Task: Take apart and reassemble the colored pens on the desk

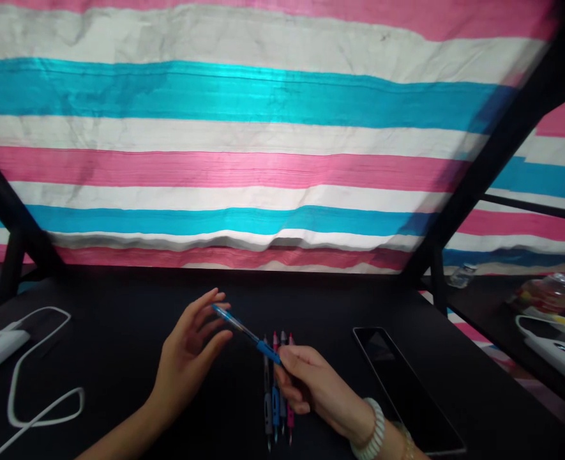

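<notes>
Holding a blue pen (240,326) aslant, the right hand (311,380) pinches its solid blue end between thumb and forefinger, the other fingers curled beneath. The clear barrel points up and away from this pinch, toward the left hand (189,354). The left fingers are spread and grasp nothing; the pen's far end lies at their tips, though contact cannot be confirmed. A row of pens (276,399), four visible, rests on the table (119,319) below the right fingers, partly hidden by them. A dark-screened device (397,370) lies to the right of those fingers, apart from the row.

Assessment: the pinch sits near one end, so the free length could swing if knocked; even, moderate pressure is advised. The curled fingers should clear the row, as brushed barrels may roll. For any two-handed hold, closing the left fingers before easing the right pinch would be sound practice.
</notes>
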`<act>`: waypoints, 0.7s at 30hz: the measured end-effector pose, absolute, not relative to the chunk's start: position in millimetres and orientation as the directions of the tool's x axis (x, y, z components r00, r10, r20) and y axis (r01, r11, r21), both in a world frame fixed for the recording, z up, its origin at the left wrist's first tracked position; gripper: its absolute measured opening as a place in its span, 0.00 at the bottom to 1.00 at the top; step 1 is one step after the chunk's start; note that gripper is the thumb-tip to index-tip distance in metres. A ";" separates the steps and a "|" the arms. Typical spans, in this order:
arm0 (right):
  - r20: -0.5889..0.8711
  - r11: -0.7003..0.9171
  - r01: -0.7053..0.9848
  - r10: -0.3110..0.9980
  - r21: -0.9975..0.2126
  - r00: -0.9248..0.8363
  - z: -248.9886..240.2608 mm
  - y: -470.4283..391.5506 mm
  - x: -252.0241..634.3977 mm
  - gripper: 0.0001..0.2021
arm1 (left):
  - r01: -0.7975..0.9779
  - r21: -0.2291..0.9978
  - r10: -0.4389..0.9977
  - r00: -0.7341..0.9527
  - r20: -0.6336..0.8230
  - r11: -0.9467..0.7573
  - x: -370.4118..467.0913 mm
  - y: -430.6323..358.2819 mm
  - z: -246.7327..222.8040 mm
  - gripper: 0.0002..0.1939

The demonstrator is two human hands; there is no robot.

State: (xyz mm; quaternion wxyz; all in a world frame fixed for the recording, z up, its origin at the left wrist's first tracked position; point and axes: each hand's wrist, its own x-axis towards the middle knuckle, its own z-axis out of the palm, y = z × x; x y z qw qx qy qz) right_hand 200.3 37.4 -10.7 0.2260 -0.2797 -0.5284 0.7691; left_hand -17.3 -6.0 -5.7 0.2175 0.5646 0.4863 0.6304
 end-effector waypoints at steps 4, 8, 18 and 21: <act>-0.131 -0.109 0.078 0.650 -0.991 -0.748 -14.6 36.2 199.4 0.23 | -0.151 0.965 0.955 -0.242 0.173 -0.213 -14.2 -5.0 -4.0 0.24; -0.074 0.111 0.180 0.616 -0.977 -0.784 -17.8 32.4 199.3 0.20 | -0.279 0.945 0.970 -0.217 0.112 -0.172 -11.4 -4.2 -3.5 0.26; 0.003 -0.005 -0.010 0.773 -1.000 -0.635 -14.8 44.2 198.4 0.20 | -0.378 0.908 0.972 -0.211 0.102 -0.178 -20.1 -1.3 5.6 0.20; -0.012 -0.052 -0.048 0.792 -0.997 -0.610 -16.5 46.4 199.2 0.20 | -0.398 0.900 0.974 -0.202 0.101 -0.176 -21.9 0.0 6.5 0.17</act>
